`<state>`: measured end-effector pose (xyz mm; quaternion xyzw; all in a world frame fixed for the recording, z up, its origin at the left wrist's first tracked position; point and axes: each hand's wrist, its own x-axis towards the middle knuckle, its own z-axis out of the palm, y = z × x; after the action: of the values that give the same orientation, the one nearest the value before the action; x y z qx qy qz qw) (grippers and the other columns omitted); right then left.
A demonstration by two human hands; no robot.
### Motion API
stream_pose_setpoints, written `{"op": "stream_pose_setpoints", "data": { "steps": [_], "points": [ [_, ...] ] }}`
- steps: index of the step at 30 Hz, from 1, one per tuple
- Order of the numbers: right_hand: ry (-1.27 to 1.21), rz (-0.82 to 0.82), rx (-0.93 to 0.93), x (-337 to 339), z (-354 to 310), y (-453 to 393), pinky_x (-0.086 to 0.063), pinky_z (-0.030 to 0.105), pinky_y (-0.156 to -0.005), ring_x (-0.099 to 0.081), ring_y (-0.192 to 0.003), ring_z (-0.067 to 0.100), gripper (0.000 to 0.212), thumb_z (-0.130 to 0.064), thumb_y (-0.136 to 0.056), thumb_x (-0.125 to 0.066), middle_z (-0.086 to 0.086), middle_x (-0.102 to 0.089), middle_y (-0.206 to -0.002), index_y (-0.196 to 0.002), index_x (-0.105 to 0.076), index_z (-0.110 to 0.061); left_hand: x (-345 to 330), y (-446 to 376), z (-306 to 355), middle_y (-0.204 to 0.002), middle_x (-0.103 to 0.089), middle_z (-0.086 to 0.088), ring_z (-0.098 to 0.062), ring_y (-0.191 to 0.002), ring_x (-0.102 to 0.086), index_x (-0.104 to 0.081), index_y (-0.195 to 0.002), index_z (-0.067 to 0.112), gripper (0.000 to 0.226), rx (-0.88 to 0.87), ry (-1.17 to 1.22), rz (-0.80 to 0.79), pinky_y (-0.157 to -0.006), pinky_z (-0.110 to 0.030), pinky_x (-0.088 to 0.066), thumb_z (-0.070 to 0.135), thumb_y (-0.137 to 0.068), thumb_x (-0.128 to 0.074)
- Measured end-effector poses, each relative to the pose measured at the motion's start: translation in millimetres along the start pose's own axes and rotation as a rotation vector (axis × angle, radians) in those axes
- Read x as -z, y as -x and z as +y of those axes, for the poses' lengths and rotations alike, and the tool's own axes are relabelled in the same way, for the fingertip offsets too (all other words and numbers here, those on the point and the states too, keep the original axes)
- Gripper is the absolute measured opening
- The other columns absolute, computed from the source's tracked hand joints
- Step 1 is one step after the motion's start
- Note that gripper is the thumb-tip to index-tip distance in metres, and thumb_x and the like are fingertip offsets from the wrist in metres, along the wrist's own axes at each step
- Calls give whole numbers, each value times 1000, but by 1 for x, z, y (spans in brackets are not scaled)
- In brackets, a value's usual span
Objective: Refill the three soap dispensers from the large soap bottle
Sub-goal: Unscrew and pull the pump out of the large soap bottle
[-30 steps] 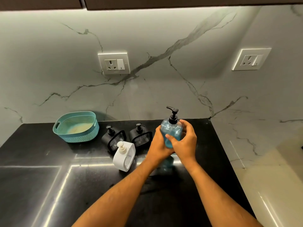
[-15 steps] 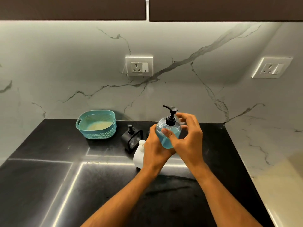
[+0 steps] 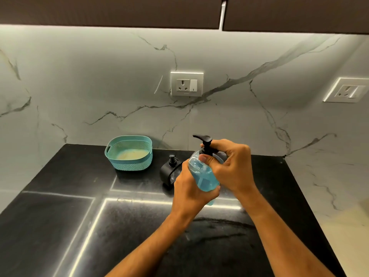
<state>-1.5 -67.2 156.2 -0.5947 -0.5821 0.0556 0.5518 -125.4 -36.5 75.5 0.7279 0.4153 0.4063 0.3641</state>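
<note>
Since a moment ago the right hand (image 3: 231, 166) has closed round the black pump (image 3: 206, 145), where its fingers were spread. Nearest, the left hand (image 3: 191, 188) clasps the soap bottle (image 3: 201, 174) low on its body, above the counter (image 3: 60, 226). Its long axis tips slightly left, pump uppermost, directly above the left-hand grip. Behind, one black dispenser (image 3: 169, 172) shows; the others are hidden.

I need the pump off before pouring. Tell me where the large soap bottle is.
In the head view, the large soap bottle is held above the black counter, right of centre, between the left hand and right hand.
</note>
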Motion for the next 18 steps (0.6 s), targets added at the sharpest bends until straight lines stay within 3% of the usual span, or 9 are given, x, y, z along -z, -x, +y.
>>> {"op": "stream_pose_setpoints", "data": {
  "steps": [5,8,10,12,14,16,18],
  "points": [
    [-97,-219,-85,11,-8,-14,-60,37,-94,-73,-103,17,32,-13,-87,-80,1,-76,-114,-119,-75,-9,12,-6,-1,-108,-57,31,21,-101,-58,-46,-135,23,90,-26,24,-24,-78,-1,-47,36,-64,-99],
    [85,-122,-55,8,-18,-13,-58,18,-86,-70,-93,11,47,-41,-76,-87,-4,-74,-104,-112,-73,-14,14,-7,-2,-110,-60,26,13,-102,-62,-48,-135,21,90,-31,13,-31,-79,-5,-50,40,-63,-99],
    [153,-17,-54,4,-22,-9,-54,9,-78,-66,-82,5,48,-49,-70,-88,-6,-71,-92,-100,-71,-16,14,-6,-1,-107,-57,29,17,-101,-60,-48,-135,20,92,-35,4,-22,-77,-2,-48,40,-62,-99],
    [120,-1,-74,2,-24,-5,-54,9,-80,-67,-81,2,39,-38,-73,-91,-3,-73,-92,-100,-72,-16,14,-5,-1,-106,-55,32,21,-100,-58,-47,-136,20,93,-39,6,-22,-77,-1,-46,38,-62,-100],
    [85,-48,-86,4,-23,-4,-58,19,-88,-72,-90,8,37,-25,-78,-89,1,-77,-103,-110,-74,-13,16,-3,-2,-106,-57,29,19,-101,-59,-48,-135,21,91,-45,12,-23,-77,-2,-48,37,-62,-100],
    [23,-132,-109,10,-24,-3,-60,32,-95,-73,-104,13,44,-16,-83,-85,1,-76,-116,-124,-70,-12,17,-1,-3,-110,-58,26,16,-104,-60,-47,-134,22,90,-48,10,-19,-80,-4,-49,38,-62,-100],
    [-25,-193,-125,15,-27,-4,-59,33,-97,-71,-109,12,54,-15,-84,-84,-2,-74,-122,-135,-64,-15,18,0,-3,-111,-56,27,17,-105,-59,-47,-134,22,92,-50,5,-21,-81,-3,-48,38,-62,-100]
  ]
}}
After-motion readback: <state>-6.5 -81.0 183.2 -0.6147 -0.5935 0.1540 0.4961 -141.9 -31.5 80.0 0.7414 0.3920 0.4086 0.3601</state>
